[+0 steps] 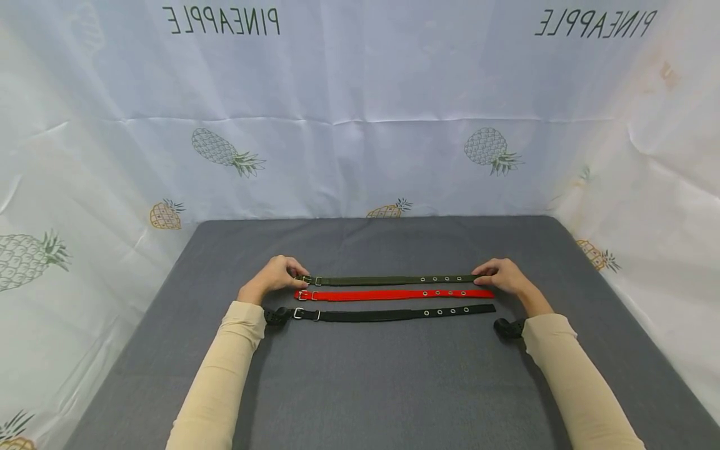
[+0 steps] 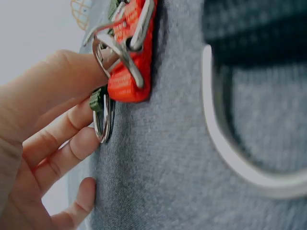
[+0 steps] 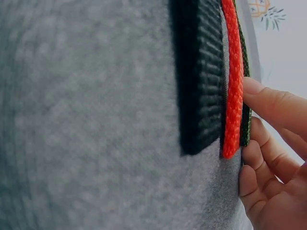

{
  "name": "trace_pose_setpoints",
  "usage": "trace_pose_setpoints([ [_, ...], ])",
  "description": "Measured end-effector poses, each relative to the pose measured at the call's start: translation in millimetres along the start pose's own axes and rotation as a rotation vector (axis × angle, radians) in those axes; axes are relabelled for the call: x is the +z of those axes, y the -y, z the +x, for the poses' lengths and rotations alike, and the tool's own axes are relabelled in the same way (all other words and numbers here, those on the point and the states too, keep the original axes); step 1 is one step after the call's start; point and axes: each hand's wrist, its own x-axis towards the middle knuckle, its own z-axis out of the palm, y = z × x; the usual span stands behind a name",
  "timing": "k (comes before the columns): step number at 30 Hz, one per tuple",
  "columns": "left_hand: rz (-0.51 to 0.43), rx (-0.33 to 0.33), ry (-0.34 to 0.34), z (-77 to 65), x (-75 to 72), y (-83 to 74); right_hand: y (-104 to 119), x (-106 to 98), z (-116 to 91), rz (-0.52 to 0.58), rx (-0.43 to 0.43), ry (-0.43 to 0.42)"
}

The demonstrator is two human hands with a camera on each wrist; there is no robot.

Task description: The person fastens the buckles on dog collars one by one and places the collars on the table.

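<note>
Three buckled collars lie stretched out side by side, buckles to the left and eyelet holes to the right. The olive green collar (image 1: 371, 281) is farthest back, the red collar (image 1: 368, 295) in the middle, the black collar (image 1: 371, 316) nearest. My left hand (image 1: 274, 274) pinches the green collar at its buckle end; in the left wrist view the thumb passes behind the red collar's metal buckle (image 2: 125, 57). At the other end, my right hand (image 1: 502, 275) holds the green collar's tip between thumb and fingers. The right wrist view shows the red collar's tip (image 3: 232, 120) right beside that thumb.
A grey cloth-covered table (image 1: 371, 381) lies under everything. White curtains (image 1: 360, 162) printed with pineapples rise behind it and at both sides. Black wrist devices (image 1: 509, 328) sit below both hands, close to the black collar's ends.
</note>
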Motion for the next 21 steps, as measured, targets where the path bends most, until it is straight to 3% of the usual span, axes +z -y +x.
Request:
trace_pose_setpoints([
  [10, 0.011, 0.066, -0.035, 0.2, -2.4, 5.2, 2.2, -3.2, -0.8, -0.008, -0.01, -0.012],
  [21, -0.06, 0.056, -0.103, -5.4, -9.3, 3.8, 7.1, -7.4, -3.6, 0.033, 0.015, -0.025],
])
